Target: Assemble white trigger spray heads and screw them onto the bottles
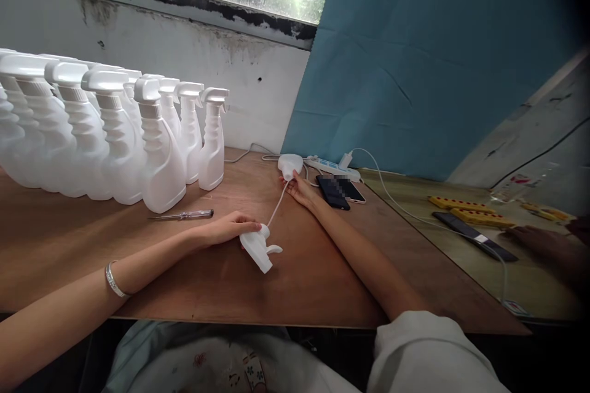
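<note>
Spray head (259, 250) in the left hand (237, 225), bottle (290, 164) at the right: that is how the two parts sit over the brown desk (332, 285). The left hand grasps the spray head near its collar, thumb laid on top, the nozzle end pointing down toward the near edge and the trigger sticking out to the right. From the collar a thin white tube (278, 203) runs away from the person, up to the bottle's neck. The right hand has its fingers about that neck, coming from the right and from below, with the mouth turned toward the spray head. The bottle is foreshortened, so whether the tube's tip is inside the mouth or just at it, I cannot tell.

A screwdriver (196, 215) lies left of the left hand, before a group of white spray bottles (161, 166) standing upright. Just right of the right hand are two phones (332, 193), with a power strip (329, 167) behind them.
</note>
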{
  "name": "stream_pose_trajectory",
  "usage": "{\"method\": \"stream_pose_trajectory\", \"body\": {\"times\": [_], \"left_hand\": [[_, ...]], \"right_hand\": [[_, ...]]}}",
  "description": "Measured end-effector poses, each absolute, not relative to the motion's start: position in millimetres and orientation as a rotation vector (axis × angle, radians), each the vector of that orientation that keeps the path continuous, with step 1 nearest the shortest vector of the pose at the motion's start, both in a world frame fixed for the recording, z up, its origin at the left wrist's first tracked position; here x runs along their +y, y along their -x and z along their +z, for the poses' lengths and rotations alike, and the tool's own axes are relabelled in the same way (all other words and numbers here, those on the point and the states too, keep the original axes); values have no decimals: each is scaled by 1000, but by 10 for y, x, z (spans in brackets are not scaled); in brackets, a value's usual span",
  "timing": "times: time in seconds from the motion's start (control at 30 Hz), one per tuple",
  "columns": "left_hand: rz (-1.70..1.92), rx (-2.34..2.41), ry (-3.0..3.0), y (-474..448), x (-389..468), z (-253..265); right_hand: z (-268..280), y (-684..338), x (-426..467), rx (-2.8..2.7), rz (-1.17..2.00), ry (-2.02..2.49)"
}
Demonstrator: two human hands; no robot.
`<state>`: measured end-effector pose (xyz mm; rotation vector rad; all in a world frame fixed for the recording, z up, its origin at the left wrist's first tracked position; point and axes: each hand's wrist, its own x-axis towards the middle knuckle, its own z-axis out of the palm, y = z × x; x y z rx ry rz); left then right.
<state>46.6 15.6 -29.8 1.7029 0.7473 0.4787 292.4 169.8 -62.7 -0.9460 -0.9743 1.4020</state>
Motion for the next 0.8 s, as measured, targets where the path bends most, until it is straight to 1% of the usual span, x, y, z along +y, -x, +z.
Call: {"method": "stream_pose_trajectory", "body": {"times": [0.17, 0.8], "left_hand": [[459, 761, -1704, -464, 166, -311], [518, 836, -1650, -460, 174, -334]], "right_hand": [[-625, -2862, 1693, -876, 1467, 905], [-593, -2889, 1703, -656, 1476, 910]]}}
